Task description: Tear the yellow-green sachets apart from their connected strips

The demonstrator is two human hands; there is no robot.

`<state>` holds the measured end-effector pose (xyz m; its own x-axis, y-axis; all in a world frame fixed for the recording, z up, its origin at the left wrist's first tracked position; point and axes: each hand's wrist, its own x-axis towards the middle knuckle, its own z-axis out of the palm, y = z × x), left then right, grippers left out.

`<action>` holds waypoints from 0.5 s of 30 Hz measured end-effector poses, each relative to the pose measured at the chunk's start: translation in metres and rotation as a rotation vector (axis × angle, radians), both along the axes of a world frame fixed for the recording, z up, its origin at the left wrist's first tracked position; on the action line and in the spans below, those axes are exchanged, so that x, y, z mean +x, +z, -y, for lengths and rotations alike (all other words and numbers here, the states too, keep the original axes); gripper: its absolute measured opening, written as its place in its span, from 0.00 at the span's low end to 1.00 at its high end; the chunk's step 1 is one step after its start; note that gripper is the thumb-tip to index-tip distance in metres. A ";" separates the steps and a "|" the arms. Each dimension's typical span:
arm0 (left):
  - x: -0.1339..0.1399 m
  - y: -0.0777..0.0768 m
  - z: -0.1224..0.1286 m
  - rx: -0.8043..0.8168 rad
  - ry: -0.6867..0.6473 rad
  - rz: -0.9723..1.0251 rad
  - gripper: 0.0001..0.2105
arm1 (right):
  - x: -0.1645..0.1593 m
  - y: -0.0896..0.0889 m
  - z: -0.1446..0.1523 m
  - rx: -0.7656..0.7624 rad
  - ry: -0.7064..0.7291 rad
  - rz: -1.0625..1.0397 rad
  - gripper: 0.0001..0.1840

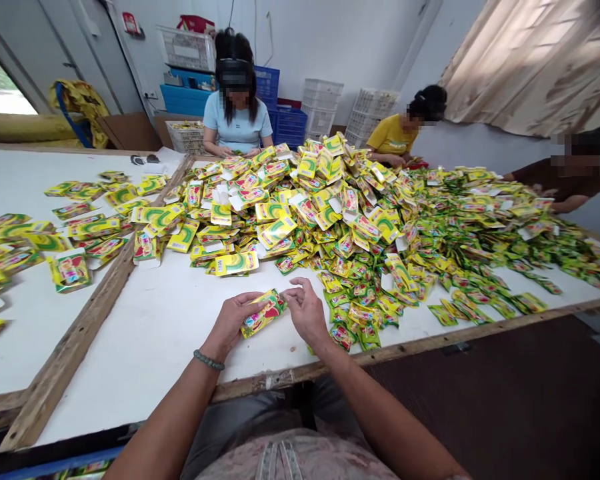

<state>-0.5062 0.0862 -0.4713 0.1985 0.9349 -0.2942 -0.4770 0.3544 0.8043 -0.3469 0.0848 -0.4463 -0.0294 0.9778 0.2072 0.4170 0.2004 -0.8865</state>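
Observation:
My left hand (235, 320) is closed around a small yellow printed box (258, 321), thumb on its upper face and the box tilted up to the right. At the box's right end, a shiny green sachet (277, 303) shows at the opening. The thumb and bent fingers of my right hand (306, 312) pinch at that sachet; its outer end is partly hidden by them. Just right of this hand lies a spread of loose green and yellow sachets (363, 313). A large heap of yellow boxes (275, 213) rises beyond both hands.
A wooden strip (97, 313) divides the white table (180, 320), with more boxes (73, 270) left of it. A wooden edge (430, 343) runs along the front. Several people sit around the far side, one in a light blue shirt (237, 123). Crates (323, 103) stand behind.

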 end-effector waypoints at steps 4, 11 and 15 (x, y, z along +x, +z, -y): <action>-0.002 0.001 0.001 0.021 0.047 0.021 0.18 | -0.010 0.003 0.003 -0.003 0.050 0.166 0.16; 0.001 0.002 0.001 0.011 0.006 -0.089 0.19 | -0.012 -0.004 -0.002 -0.076 0.166 0.039 0.18; -0.031 0.006 -0.001 0.062 0.089 -0.382 0.20 | 0.030 -0.004 -0.021 0.095 -0.115 0.222 0.17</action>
<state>-0.5373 0.0875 -0.4649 0.0033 0.9619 -0.2732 -0.1660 0.2700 0.9485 -0.3172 0.1054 -0.4500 0.0262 0.9539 0.2990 0.6240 0.2181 -0.7504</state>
